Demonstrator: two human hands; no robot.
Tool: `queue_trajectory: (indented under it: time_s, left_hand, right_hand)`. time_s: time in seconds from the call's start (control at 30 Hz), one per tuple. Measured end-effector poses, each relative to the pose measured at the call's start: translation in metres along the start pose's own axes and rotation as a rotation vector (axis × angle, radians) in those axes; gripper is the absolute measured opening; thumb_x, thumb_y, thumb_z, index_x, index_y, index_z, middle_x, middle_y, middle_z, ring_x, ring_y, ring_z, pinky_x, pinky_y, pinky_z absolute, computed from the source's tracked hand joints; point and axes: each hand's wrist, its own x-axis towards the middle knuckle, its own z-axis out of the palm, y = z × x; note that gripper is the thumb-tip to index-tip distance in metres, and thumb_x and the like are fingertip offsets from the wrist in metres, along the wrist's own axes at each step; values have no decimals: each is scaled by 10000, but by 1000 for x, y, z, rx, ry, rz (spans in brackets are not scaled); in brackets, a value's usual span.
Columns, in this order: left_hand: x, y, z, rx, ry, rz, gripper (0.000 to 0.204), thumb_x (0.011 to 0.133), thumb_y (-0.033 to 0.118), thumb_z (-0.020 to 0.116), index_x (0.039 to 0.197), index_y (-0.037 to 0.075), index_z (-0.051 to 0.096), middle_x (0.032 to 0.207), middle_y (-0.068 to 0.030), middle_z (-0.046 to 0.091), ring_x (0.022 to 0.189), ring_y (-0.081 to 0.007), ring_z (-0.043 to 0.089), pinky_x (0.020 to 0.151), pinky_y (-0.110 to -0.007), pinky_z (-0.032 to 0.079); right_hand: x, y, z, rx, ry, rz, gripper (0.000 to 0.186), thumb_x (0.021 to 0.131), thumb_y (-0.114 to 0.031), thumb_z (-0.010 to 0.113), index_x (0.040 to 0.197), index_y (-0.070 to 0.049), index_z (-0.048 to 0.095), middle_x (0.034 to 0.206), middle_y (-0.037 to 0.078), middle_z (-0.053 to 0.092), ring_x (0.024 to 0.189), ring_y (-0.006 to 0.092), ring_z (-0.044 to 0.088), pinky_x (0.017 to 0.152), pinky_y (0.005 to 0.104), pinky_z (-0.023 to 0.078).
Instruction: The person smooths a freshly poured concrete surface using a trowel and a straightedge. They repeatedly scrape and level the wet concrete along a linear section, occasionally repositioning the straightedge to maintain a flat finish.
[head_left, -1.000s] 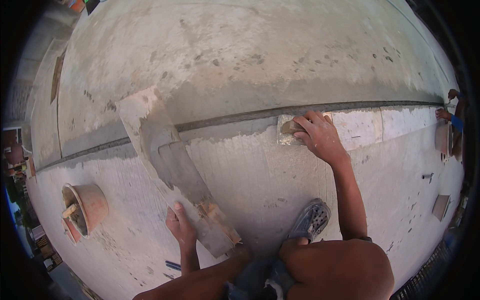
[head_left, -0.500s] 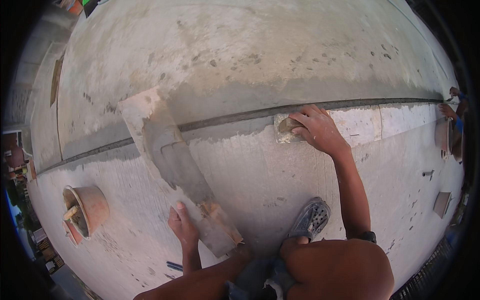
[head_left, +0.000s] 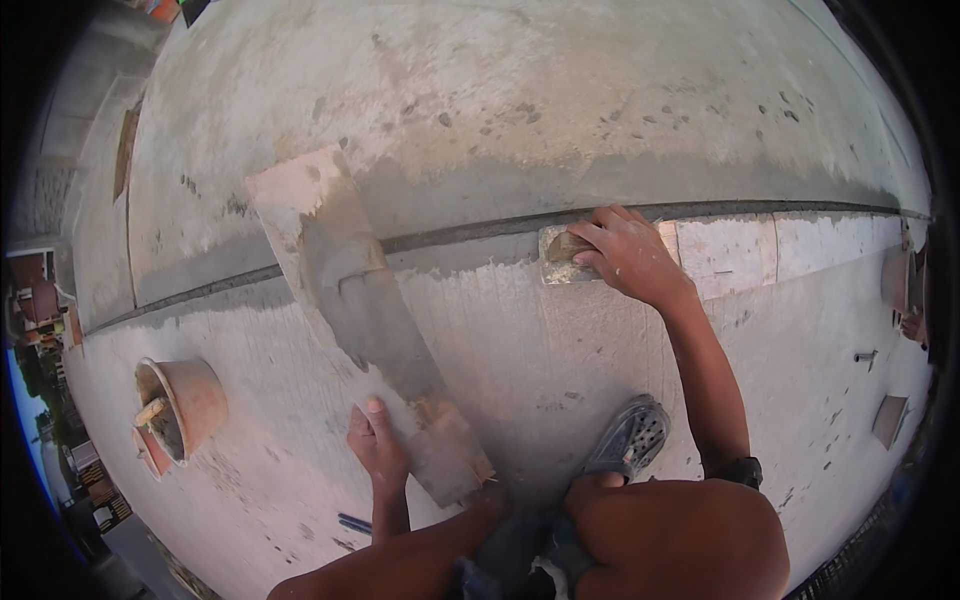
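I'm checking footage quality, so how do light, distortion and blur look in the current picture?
Head view: soft light on the concrete, no strong glare; same view: fisheye bending curves the dark groove, rim black; same view: left hand, right hand and board have readable outlines, far-right edge dim and hard to read.

Your left hand (head_left: 380, 440) is low, left of your knees, closed in a grip with the thumb extended away from you and the fingers curled. Its short visible forearm (head_left: 391, 510) rises beside your left leg (head_left: 405, 562). Your right hand (head_left: 635, 258) reaches much farther out, back uppermost, fingers and thumb bent in a firm grasp pointing leftward. Your right forearm (head_left: 705, 385) slants forward and left past your bent right leg (head_left: 685, 540).
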Motion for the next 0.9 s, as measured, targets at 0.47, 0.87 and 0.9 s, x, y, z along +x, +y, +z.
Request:
queue_trajectory:
  time_s: [0.47, 0.87, 0.9]
  left_hand:
    - [0, 25, 18, 25, -61, -29, 470, 1083, 394, 522, 1217, -37, 652, 890, -86, 699, 802, -153, 629, 735, -334, 509]
    - [-19, 58, 33, 205, -337, 110, 443, 1070, 371, 506, 1214, -28, 632, 887, -250, 703, 831, -455, 702, 750, -498, 527]
    - [-20, 59, 33, 223, -340, 123, 443, 1070, 367, 503, 1222, -31, 628, 903, -261, 705, 852, -469, 701, 756, -508, 527]
  right_hand:
    - [-49, -65, -25, 731, -85, -113, 392, 983, -282, 695, 1259, -10, 635, 1051, 168, 648, 945, 341, 638, 859, 420, 517]
    - [-7, -137, -49, 614, 345, -49, 352, 1027, -231, 638, 1249, 32, 565, 1068, 261, 650, 949, 452, 652, 817, 464, 524]
    - [-8, -142, -46, 635, 345, -61, 353, 1028, -235, 636, 1248, 33, 567, 1070, 261, 652, 946, 456, 651, 813, 461, 525]
